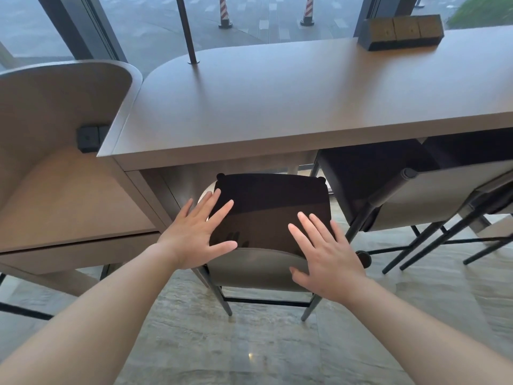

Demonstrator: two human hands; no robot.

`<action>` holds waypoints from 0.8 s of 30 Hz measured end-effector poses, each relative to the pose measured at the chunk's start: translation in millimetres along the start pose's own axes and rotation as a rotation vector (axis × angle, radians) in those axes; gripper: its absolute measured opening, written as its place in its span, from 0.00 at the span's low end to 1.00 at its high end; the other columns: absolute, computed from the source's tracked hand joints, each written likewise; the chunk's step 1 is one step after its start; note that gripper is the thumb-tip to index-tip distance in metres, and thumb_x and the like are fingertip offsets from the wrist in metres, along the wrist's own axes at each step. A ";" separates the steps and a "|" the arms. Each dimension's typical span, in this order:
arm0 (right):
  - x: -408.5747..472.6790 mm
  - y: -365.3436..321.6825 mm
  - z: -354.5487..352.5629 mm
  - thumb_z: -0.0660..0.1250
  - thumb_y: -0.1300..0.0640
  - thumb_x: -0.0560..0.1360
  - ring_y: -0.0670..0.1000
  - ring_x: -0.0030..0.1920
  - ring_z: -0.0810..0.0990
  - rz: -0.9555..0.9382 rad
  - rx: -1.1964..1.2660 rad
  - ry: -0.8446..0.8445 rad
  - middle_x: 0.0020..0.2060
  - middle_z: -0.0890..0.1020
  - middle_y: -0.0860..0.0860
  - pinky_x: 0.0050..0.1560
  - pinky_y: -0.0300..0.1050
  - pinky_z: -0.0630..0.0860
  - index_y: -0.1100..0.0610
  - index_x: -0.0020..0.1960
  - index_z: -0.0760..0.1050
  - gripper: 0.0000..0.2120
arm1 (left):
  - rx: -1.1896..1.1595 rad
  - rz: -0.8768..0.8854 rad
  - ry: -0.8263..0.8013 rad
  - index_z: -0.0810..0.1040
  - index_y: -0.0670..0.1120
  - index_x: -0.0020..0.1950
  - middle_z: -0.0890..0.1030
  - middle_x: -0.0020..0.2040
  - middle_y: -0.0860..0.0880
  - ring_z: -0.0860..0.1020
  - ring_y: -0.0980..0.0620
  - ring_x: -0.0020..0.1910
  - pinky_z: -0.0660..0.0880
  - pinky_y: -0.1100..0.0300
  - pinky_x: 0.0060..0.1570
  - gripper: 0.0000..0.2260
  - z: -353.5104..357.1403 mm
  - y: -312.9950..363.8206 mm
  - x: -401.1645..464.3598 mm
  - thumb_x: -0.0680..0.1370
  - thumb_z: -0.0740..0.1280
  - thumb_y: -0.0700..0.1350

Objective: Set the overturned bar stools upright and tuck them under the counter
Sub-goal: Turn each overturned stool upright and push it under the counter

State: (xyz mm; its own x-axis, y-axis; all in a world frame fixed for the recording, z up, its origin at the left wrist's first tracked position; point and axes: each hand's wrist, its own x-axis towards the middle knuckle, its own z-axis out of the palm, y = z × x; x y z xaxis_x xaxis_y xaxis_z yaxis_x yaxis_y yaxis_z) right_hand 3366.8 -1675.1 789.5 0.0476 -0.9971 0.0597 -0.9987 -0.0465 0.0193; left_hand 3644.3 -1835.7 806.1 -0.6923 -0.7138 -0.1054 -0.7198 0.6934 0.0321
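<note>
A bar stool (272,207) with a dark seat and a low grey backrest stands upright in front of the grey counter (277,107), its front part just under the counter edge. My left hand (198,232) is spread flat over the seat's left side, fingers straight. My right hand (324,251) hovers with straight fingers over the seat's right side and the backrest top. Whether either palm touches the stool I cannot tell. A second stool (388,195) stands upright to the right, its seat partly under the counter.
A lower curved desk (55,162) adjoins the counter on the left. A thin metal post (188,31) rises from the counter top, and a dark socket box (402,33) sits at its far right. More stool legs (449,240) cross the marble floor at right.
</note>
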 end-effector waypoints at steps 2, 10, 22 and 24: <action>1.2 -2.1 0.0 0.59 0.34 0.71 0.57 0.77 0.61 -0.001 -0.003 0.008 0.77 0.62 0.55 0.73 0.62 0.58 0.51 0.77 0.60 0.39 | 0.002 -0.001 -0.012 0.27 0.66 0.74 0.28 0.78 0.56 0.28 0.57 0.75 0.37 0.46 0.77 0.36 1.3 -2.0 -0.7 0.72 0.39 0.78; 17.2 4.4 -3.8 0.56 0.33 0.72 0.57 0.78 0.57 -0.036 -0.017 -0.027 0.79 0.57 0.55 0.74 0.62 0.55 0.51 0.78 0.58 0.40 | -0.002 -0.029 -0.020 0.28 0.66 0.74 0.29 0.78 0.55 0.28 0.58 0.75 0.36 0.47 0.77 0.37 1.0 -2.9 -5.7 0.72 0.40 0.78; 63.9 19.9 1.0 0.55 0.31 0.71 0.53 0.79 0.47 -0.060 0.055 0.013 0.80 0.51 0.52 0.76 0.59 0.45 0.48 0.79 0.48 0.43 | -0.024 -0.125 -0.047 0.25 0.66 0.71 0.28 0.77 0.56 0.28 0.57 0.75 0.36 0.48 0.77 0.37 -7.5 -4.9 -1.8 0.70 0.37 0.79; 64.3 19.3 2.6 0.56 0.31 0.71 0.53 0.79 0.49 -0.071 0.061 0.030 0.80 0.52 0.52 0.76 0.60 0.48 0.49 0.79 0.50 0.43 | -0.025 -0.133 -0.046 0.25 0.66 0.72 0.28 0.77 0.56 0.28 0.58 0.75 0.36 0.48 0.77 0.37 -6.5 -6.4 -2.4 0.70 0.38 0.79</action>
State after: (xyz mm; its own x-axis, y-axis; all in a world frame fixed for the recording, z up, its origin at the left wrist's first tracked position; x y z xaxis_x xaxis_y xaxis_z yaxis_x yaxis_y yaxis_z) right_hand 3350.6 -1740.3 791.2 0.1174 -0.9890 0.0898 -0.9920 -0.1210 -0.0358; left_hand 3650.3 -1839.1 812.6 -0.5879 -0.7938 -0.1559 -0.8066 0.5898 0.0392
